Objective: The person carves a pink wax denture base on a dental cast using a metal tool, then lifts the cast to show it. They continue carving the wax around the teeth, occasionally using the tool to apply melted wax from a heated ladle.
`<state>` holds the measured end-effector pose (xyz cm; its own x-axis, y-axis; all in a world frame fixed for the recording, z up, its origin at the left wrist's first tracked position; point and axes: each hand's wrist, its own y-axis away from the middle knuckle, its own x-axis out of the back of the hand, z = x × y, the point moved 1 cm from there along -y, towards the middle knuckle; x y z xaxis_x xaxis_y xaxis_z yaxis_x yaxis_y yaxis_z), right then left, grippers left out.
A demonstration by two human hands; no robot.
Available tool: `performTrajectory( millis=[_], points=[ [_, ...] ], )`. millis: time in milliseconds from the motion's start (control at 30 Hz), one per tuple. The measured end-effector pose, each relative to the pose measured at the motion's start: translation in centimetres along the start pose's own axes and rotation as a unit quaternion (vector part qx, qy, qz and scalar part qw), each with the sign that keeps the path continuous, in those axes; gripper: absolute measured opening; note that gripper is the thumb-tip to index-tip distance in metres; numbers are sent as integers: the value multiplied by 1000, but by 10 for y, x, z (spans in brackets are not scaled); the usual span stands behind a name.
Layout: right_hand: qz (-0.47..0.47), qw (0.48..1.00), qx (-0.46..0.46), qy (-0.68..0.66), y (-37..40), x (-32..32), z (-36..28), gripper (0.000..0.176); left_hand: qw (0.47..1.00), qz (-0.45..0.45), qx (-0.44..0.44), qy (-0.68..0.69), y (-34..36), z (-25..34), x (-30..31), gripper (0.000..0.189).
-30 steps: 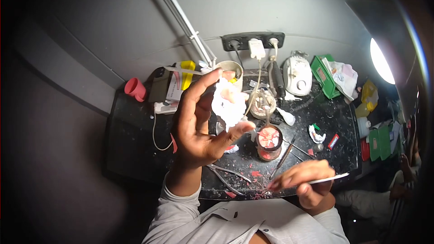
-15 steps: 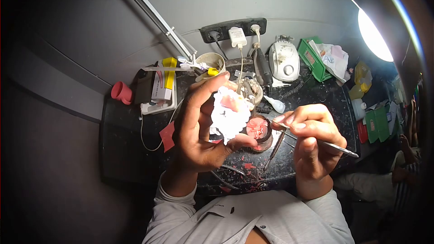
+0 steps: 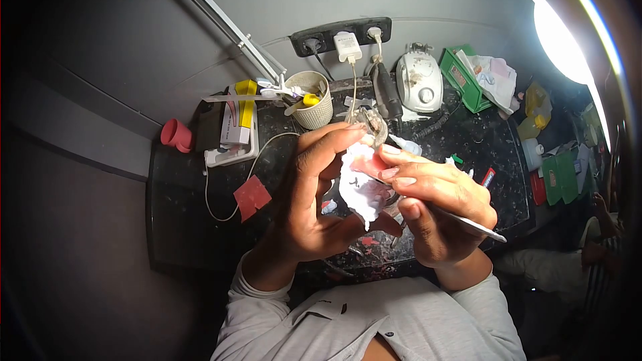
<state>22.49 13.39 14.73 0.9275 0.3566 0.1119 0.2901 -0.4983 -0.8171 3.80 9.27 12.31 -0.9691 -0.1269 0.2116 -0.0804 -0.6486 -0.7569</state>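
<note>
My left hand (image 3: 301,210) is closed around the edges of a white dental plaster cast (image 3: 359,194) with a rough rim. Pink wax (image 3: 366,162) lies on the upper part of its lit face. My right hand (image 3: 445,204) grips a slim metal wax carver (image 3: 487,230) like a pen, its handle sticking out to the lower right. The fingertips meet the right edge of the cast near the pink wax, and they cover the tool's working tip. Behind both hands, the round wax pot is mostly hidden.
A pink wax sheet (image 3: 253,198) and a thin white cable lie on the black table (image 3: 194,204). At the back are a woven cup (image 3: 314,110) of tools, a white machine (image 3: 420,83) and a green box (image 3: 463,80). A lamp (image 3: 558,40) shines from the right. Another person sits far right.
My right hand has moved left and up with the wax carver, reaching the cast. The cast has shifted right and turned slightly, and the wax pot is now largely covered.
</note>
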Motion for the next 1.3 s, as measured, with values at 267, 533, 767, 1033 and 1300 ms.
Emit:
performTrajectory(
  millis=[267, 533, 767, 1033, 1300],
  points=[
    [-7, 1000, 7, 30, 2, -1, 2, 22, 1000, -10, -8, -7, 2, -5, 3, 109],
    [-18, 999, 22, 44, 0, 0, 0, 25, 1000, -8, -9, 11, 2, -3, 2, 112],
    [-24, 999, 5, 45, 1, 1, -5, 24, 998, 8, 11, 69, 4, -2, 1, 108],
    [-28, 998, -5, 50, 0, 2, -10, 21, 997, -33, -14, 76, 2, -1, 5, 79],
    [-27, 998, -9, 48, -1, 3, -14, 21, 999, -1, -24, 44, 2, -1, 5, 107]
  ],
)
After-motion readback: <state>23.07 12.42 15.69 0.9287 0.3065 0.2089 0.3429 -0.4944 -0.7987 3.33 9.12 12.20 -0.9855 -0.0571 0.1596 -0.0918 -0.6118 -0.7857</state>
